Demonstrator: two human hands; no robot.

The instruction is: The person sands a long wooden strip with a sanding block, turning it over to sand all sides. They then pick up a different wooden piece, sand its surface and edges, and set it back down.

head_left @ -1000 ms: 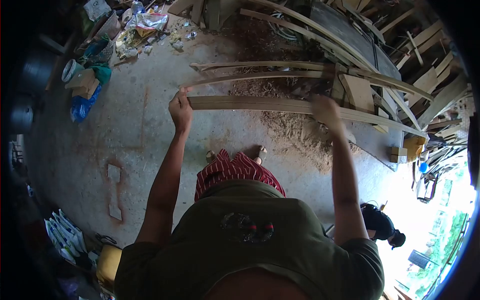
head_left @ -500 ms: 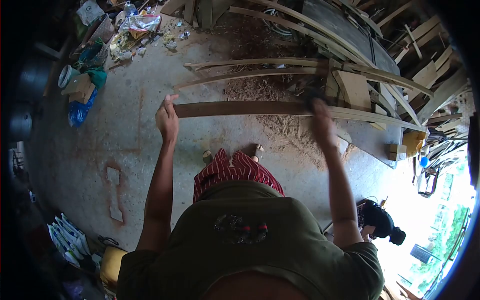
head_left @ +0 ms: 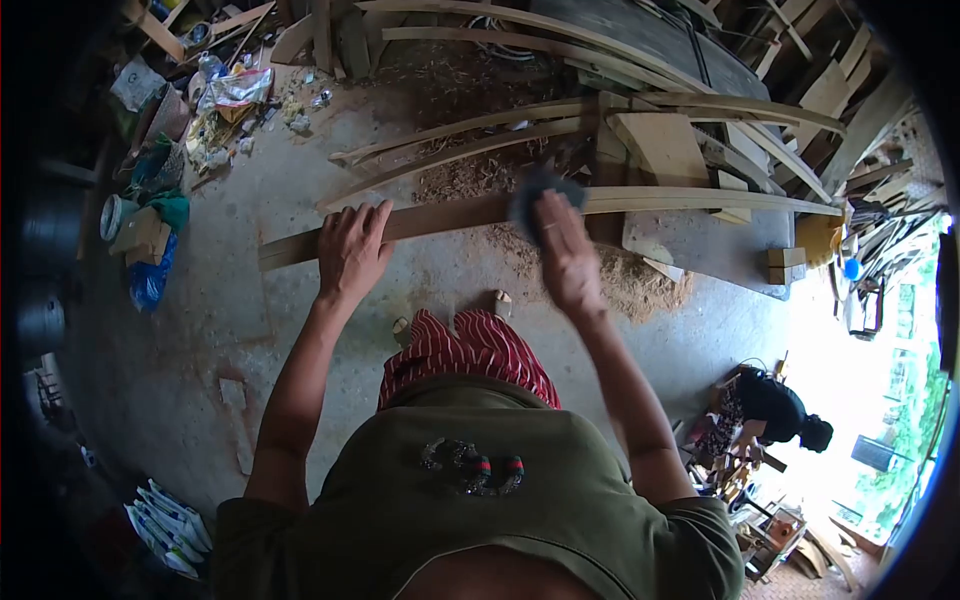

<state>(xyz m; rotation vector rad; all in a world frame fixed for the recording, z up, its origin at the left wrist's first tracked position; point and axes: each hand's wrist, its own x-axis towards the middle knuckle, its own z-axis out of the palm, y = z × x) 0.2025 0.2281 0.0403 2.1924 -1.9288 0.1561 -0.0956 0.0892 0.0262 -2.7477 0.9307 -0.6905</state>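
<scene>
A long, slightly curved wooden strip [head_left: 455, 217] lies across the view in front of my body. My left hand [head_left: 352, 255] grips it a little in from its left end, fingers over the top. Midway along the strip, my right hand [head_left: 570, 265] presses a dark piece of sandpaper [head_left: 531, 212] against the wood, its outline smeared by motion. The fingers lie over the sandpaper, and its underside is hidden. To the right, the strip passes over a grey board.
More curved strips [head_left: 470, 150] and a wooden block [head_left: 660, 145] lie beyond the strip. Shavings [head_left: 640, 285] cover the floor below. Bags and scraps [head_left: 235, 90] sit at upper left. Another person [head_left: 770, 410] bends over at lower right.
My right hand has moved left along the strip with the sandpaper. My left hand has shifted from the strip's end to a grip farther in, and the camera view has turned slightly.
</scene>
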